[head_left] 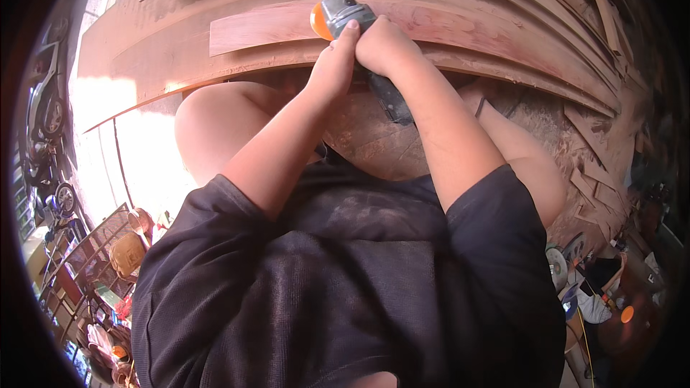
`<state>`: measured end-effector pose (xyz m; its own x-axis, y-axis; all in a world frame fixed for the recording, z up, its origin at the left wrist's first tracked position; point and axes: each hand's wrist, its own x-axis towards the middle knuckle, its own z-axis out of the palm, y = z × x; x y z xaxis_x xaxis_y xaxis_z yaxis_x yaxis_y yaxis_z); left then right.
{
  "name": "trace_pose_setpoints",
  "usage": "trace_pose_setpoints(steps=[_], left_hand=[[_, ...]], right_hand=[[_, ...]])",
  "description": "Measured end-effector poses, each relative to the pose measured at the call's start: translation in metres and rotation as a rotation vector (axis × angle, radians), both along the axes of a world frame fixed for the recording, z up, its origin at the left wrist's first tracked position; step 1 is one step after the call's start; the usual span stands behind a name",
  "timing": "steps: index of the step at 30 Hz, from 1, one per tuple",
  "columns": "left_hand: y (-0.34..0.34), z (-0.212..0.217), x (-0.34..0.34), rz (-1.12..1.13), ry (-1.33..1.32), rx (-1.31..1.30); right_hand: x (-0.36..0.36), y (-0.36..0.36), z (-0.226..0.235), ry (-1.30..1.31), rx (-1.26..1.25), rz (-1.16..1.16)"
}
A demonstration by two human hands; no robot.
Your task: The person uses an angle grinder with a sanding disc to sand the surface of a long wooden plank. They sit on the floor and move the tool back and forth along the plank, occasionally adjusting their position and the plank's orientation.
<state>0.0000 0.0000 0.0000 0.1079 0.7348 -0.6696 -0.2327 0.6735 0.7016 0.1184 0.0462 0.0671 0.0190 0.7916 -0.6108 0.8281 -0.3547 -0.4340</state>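
Both hands clench one grinder (343, 14); left hand (332, 65) steadies its grey head, right hand (384, 47) grips the dark body, pressing it onto a reddish plank (259, 29).

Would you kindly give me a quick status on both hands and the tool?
Left hand and right hand both gripping grinder. Grinder on wooden plank. Nothing in the way.

the grinder (343, 14) is seen in grey with an orange cap and black handle. reddish-brown planks (273, 29) are dusted pale; the shirt (345, 287) is black.
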Motion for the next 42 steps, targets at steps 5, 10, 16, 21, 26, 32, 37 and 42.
trace_pose_setpoints(steps=[5,10,16,21,26,32,37,42], left_hand=[[-0.012,0.003,0.037,0.151,-0.114,0.185],[-0.005,0.004,0.104,-0.198,-0.078,0.16],[0.012,0.021,0.15,-0.459,-0.125,0.05],[0.009,0.007,0.089,-0.315,-0.132,0.058],[-0.01,0.007,0.016,-0.033,-0.097,0.023],[-0.013,-0.029,0.03,0.086,-0.022,0.117],[-0.019,0.001,0.104,-0.081,-0.027,0.161],[-0.002,0.007,0.162,-0.366,-0.066,0.054]], right_hand=[[0.026,-0.001,0.005,-0.068,0.0,0.094],[0.118,-0.02,-0.034,-0.068,0.059,-0.119],[0.179,-0.034,-0.036,0.037,0.13,-0.357],[0.104,-0.021,-0.028,-0.033,0.091,-0.24],[0.021,-0.016,-0.001,-0.007,-0.003,-0.067],[0.019,-0.018,0.01,-0.024,-0.022,0.094],[0.101,-0.033,-0.001,-0.094,0.041,-0.092],[0.174,-0.04,-0.022,-0.019,0.081,-0.312]])
